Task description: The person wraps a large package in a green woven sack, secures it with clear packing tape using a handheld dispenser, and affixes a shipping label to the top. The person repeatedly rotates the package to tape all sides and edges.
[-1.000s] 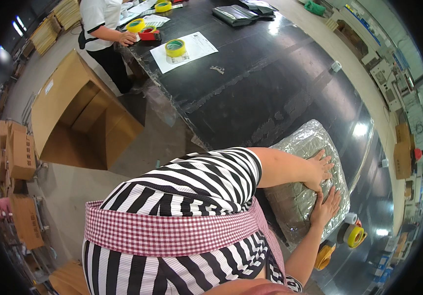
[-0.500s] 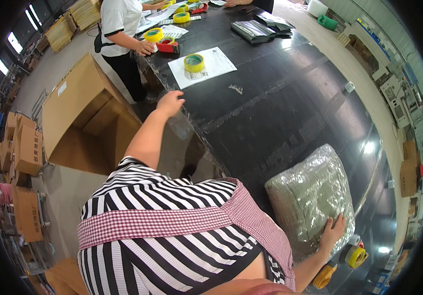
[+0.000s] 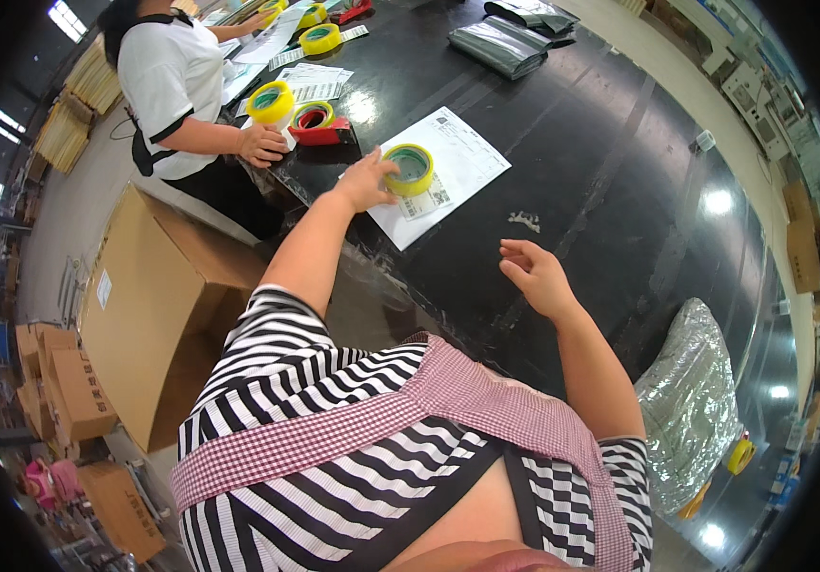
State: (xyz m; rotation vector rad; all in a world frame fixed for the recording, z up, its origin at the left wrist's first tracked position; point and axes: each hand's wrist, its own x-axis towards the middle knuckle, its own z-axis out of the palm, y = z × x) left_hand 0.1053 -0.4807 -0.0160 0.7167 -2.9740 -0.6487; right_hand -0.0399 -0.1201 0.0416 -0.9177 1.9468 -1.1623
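Note:
At the left part of the black table, my left hand [image 3: 364, 183] has its fingers closed on the near-left side of a yellow roll of tape [image 3: 420, 172]. That roll sits over a white printed sheet [image 3: 472, 153], and a small label lies beside it. My right hand [image 3: 538, 279] hovers above the middle of the table, fingers loosely bent and apart, holding nothing. To the right of my right arm lies a plump package in clear, shiny wrap [image 3: 691, 400], partly hidden by my sleeve.
Across the table corner a person in a white shirt [image 3: 157, 76] rests a hand near a red tape dispenser [image 3: 329, 133]. Grey plastic bags [image 3: 500, 48] are stacked at the far edge. A large open cardboard box [image 3: 138, 315] stands on the floor at left. Another tape roll [image 3: 739, 456] lies beyond the package.
My left hand has moved forward and right to the tape roll. My right hand has let go of the wrapped package and moved left over the table. The view has shifted.

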